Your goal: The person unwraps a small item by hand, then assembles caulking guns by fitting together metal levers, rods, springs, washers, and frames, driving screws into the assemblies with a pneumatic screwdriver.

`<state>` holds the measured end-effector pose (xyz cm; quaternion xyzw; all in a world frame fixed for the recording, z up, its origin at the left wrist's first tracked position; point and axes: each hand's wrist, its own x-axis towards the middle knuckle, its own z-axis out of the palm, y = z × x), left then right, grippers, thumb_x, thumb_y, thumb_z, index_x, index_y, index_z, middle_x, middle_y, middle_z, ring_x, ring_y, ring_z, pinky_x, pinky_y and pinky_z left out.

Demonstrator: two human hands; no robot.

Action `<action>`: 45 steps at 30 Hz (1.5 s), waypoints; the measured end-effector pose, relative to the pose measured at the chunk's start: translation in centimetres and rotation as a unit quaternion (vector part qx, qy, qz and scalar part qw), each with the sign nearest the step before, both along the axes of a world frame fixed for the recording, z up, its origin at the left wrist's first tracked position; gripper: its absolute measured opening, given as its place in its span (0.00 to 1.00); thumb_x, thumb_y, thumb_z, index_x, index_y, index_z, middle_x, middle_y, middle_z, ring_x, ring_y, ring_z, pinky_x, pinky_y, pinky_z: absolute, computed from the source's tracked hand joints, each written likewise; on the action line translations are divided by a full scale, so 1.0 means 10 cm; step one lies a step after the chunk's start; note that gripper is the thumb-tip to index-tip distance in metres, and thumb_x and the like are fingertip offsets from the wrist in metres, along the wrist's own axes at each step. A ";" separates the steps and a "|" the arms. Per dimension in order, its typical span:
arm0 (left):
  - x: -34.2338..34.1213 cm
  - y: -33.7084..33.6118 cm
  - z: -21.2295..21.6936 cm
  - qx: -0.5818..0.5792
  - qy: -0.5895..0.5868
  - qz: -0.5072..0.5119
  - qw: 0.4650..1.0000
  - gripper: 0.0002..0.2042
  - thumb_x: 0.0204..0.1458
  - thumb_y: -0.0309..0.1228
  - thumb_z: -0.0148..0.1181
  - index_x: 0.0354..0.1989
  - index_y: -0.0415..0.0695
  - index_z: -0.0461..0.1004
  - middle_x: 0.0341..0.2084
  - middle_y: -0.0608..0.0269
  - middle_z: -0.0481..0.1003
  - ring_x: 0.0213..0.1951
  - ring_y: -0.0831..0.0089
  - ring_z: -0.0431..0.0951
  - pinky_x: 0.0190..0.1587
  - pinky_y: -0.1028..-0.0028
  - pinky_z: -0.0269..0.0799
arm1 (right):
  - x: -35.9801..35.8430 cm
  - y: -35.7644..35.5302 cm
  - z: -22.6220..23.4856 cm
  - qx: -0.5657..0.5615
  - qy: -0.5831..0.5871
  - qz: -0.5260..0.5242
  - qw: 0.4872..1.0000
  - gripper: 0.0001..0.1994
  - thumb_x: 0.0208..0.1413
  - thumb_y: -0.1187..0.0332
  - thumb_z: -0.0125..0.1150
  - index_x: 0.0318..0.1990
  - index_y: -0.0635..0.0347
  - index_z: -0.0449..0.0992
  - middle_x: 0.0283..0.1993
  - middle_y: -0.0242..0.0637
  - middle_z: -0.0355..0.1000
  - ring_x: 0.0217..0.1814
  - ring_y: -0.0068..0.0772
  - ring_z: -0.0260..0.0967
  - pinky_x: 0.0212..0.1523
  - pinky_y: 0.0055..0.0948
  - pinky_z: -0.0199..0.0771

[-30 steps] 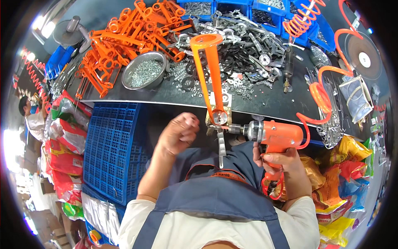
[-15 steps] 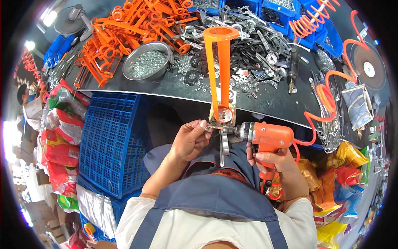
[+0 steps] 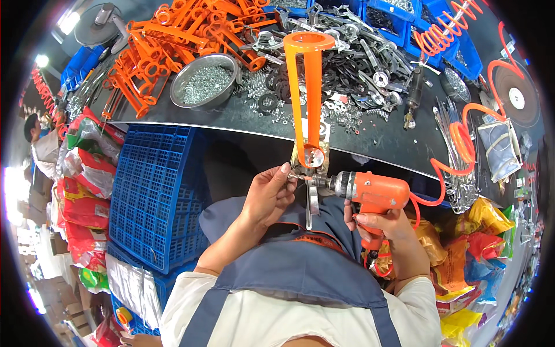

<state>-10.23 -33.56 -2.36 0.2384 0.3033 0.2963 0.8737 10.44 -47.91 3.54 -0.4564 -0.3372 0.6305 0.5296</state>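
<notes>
My right hand (image 3: 388,224) grips the handle of an orange pneumatic drill (image 3: 378,191), fingers wrapped round it. The drill lies level, its dark chuck toward the left, its tip at the base of an orange handle frame (image 3: 313,95). That frame stands upright at the table's near edge, a ring at its top and a round socket below, by a small metal fixture (image 3: 325,139). A curved silver lever (image 3: 314,207) hangs under the drill's tip. My left hand (image 3: 267,195) is closed in a pinch just left of the tip; a small metal piece shows at its fingertips, its kind unclear.
Orange frames (image 3: 185,40) are heaped at the back left, beside a metal bowl (image 3: 202,103) of small fasteners. Silver and black parts (image 3: 358,63) pile up behind. A dark hand tool (image 3: 414,92) and orange coiled hose (image 3: 461,139) are right; a blue crate (image 3: 151,196) stands left.
The view has shifted slightly. On the right the orange hose has swayed a little. Both hands and the drill keep nearly the same place at the frame's base.
</notes>
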 end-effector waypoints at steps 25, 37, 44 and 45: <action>0.18 -0.01 -0.19 0.707 0.268 0.121 0.643 0.09 0.44 0.25 0.66 0.34 0.43 0.76 0.17 0.60 0.72 0.17 0.68 0.72 0.19 0.72 0.66 | 0.31 0.04 0.22 0.006 -0.194 -0.018 0.981 0.18 0.52 0.77 0.58 0.52 0.66 0.66 0.35 0.40 0.72 0.30 0.23 0.71 0.16 0.19 0.70; 0.39 0.28 -0.52 0.764 0.204 0.126 0.599 0.08 0.39 0.25 0.70 0.28 0.42 0.77 0.14 0.65 0.67 0.16 0.69 0.68 0.17 0.70 0.63 | 0.41 0.88 0.59 -0.150 -0.361 0.186 0.901 0.11 0.49 0.75 0.61 0.42 0.65 0.71 0.31 0.34 0.71 0.25 0.22 0.70 0.17 0.23 0.73; 0.40 0.30 -0.53 0.748 0.213 0.106 0.619 0.08 0.39 0.25 0.69 0.27 0.43 0.77 0.15 0.64 0.68 0.16 0.68 0.69 0.17 0.70 0.64 | 0.32 1.08 0.99 -0.169 -0.438 0.227 0.853 0.11 0.49 0.73 0.61 0.40 0.67 0.74 0.26 0.31 0.70 0.19 0.19 0.67 0.19 0.22 0.71; 0.40 0.30 -0.52 0.748 0.211 0.107 0.620 0.08 0.39 0.25 0.69 0.27 0.43 0.77 0.15 0.64 0.68 0.16 0.68 0.69 0.17 0.70 0.64 | 0.33 1.05 1.03 -0.203 -0.411 0.207 0.864 0.14 0.48 0.74 0.63 0.43 0.66 0.74 0.29 0.31 0.72 0.22 0.19 0.68 0.20 0.22 0.70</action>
